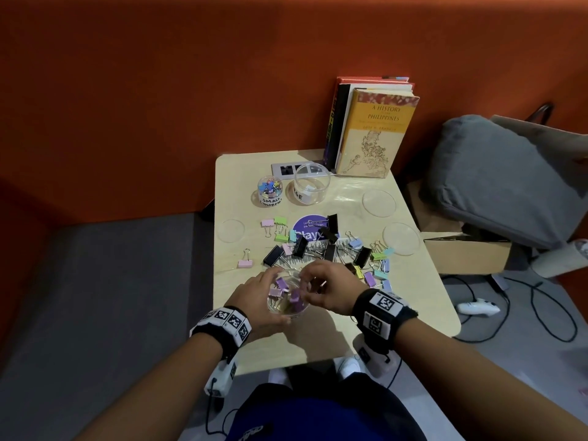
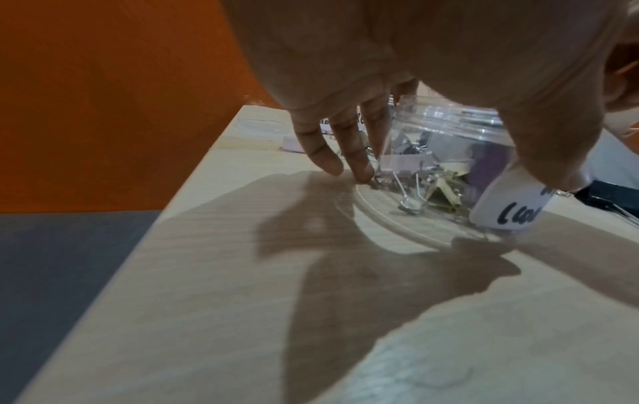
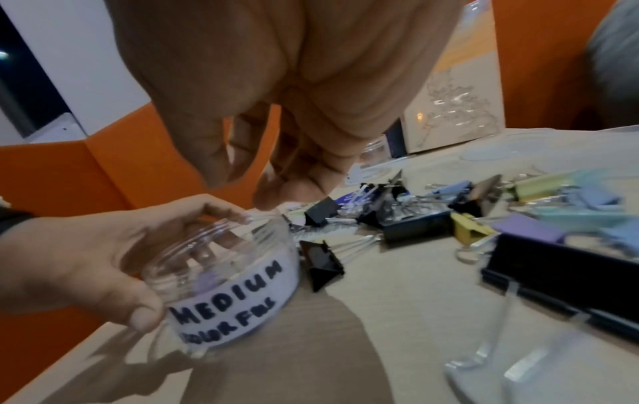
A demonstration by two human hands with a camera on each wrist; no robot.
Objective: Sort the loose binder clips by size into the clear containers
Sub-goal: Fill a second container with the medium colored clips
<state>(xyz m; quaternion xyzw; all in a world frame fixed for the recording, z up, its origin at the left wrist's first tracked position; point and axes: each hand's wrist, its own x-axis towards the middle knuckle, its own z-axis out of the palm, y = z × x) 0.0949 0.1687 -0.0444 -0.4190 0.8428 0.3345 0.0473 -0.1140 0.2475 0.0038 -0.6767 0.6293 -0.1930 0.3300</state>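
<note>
My left hand (image 1: 270, 297) grips a clear jar (image 1: 288, 308) labelled MEDIUM COLORFUL (image 3: 235, 287) that stands on the table's near part, fingers (image 2: 352, 153) on its far side and thumb on the near side. Pink and purple clips (image 1: 283, 286) lie inside it. Over the jar's open mouth hangs my right hand (image 1: 310, 283), its fingers (image 3: 287, 186) loosely curled with nothing seen between them. Loose black and pastel binder clips (image 1: 334, 246) lie in a heap just beyond the jar. A jar marked SMALL (image 1: 269, 190) with clips in it and a larger clear jar (image 1: 311, 187) stand further back.
Three clear lids lie flat: one at the left (image 1: 230, 230), two at the right (image 1: 379, 202) (image 1: 401, 238). A single pink clip (image 1: 245, 261) sits apart on the left. Books (image 1: 372, 132) stand at the back edge by a power strip (image 1: 286, 170). A cardboard box (image 1: 467, 253) sits right of the table.
</note>
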